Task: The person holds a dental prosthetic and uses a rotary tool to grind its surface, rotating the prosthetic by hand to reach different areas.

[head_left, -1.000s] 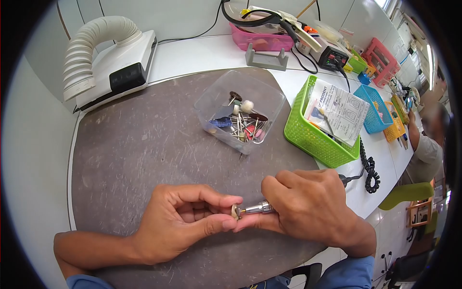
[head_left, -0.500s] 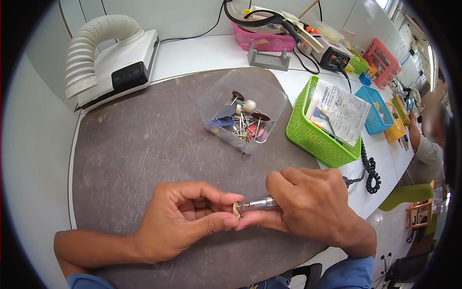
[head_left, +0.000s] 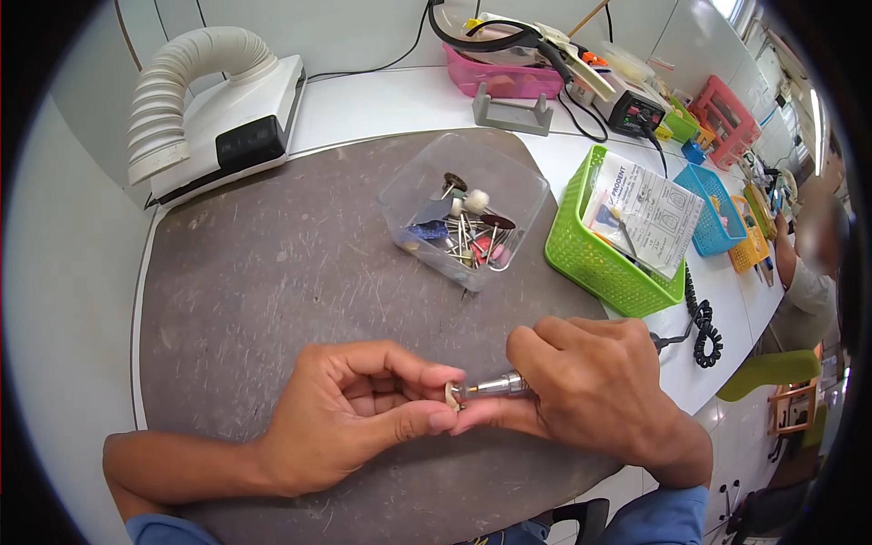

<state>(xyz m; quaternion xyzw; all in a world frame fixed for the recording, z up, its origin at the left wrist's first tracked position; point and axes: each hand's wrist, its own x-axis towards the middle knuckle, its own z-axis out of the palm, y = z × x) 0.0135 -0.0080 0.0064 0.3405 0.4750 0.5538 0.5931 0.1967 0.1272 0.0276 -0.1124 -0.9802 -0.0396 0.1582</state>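
Observation:
My left hand (head_left: 363, 413) pinches a small cream curved dental piece (head_left: 451, 396) between thumb and fingertips. My right hand (head_left: 595, 381) is wrapped around a silver rotary handpiece (head_left: 498, 386), its tip pointing left against or very close to the piece; exact contact is too small to tell. The right thumb reaches beneath the handpiece to the piece, beside the left thumb. Beyond the hands stands a clear plastic box (head_left: 413, 195) of burs, polishing wheels and discs. The handpiece's rear is hidden in my right hand.
A green basket (head_left: 604, 277) holding a printed packet stands at the right, with a black coiled cord (head_left: 707, 331) below. At back left sits a white extractor with a ribbed hose (head_left: 150, 118). Blue (head_left: 718, 236) and pink baskets (head_left: 500, 77) stand farther off. Another person sits far right.
The whole view has shifted slightly, so everything appears a little farther right. Both hands keep the same grips, and the dental piece looks slightly turned.

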